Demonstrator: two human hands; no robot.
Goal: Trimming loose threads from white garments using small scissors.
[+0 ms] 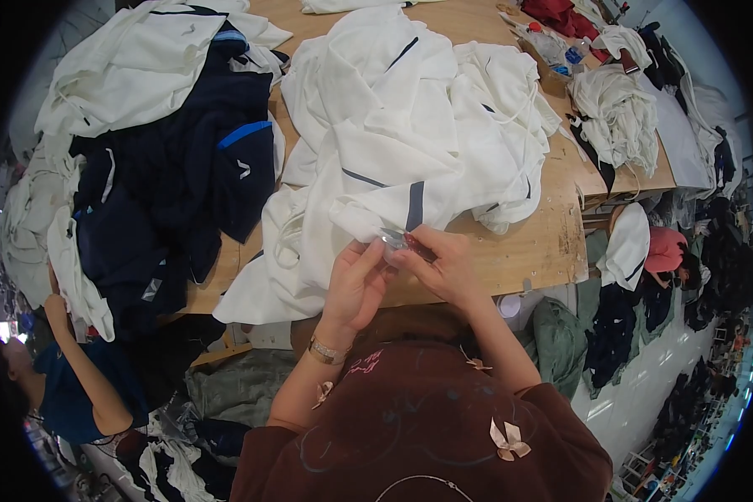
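Observation:
My right hand (pixel 445 266) is closed around a small tool with metal blades and a reddish handle, which looks like thread snips (pixel 395 238). Close against it, my left hand (pixel 354 286) pinches at the blade end; a small shiny spot shows at its fingertips, too small to name. Both hands are just above the near edge of a heap of white garments (pixel 376 159) with dark navy strips. One garment's dark strip (pixel 416 205) lies right beyond my fingers.
The garments rest on a wooden table (pixel 552 251). Navy garments (pixel 176 167) and more white ones (pixel 134 67) are piled at left. A white bundle (pixel 615 113) lies at right. One person in blue (pixel 84 385) stands at lower left, another in pink (pixel 665 251) at far right.

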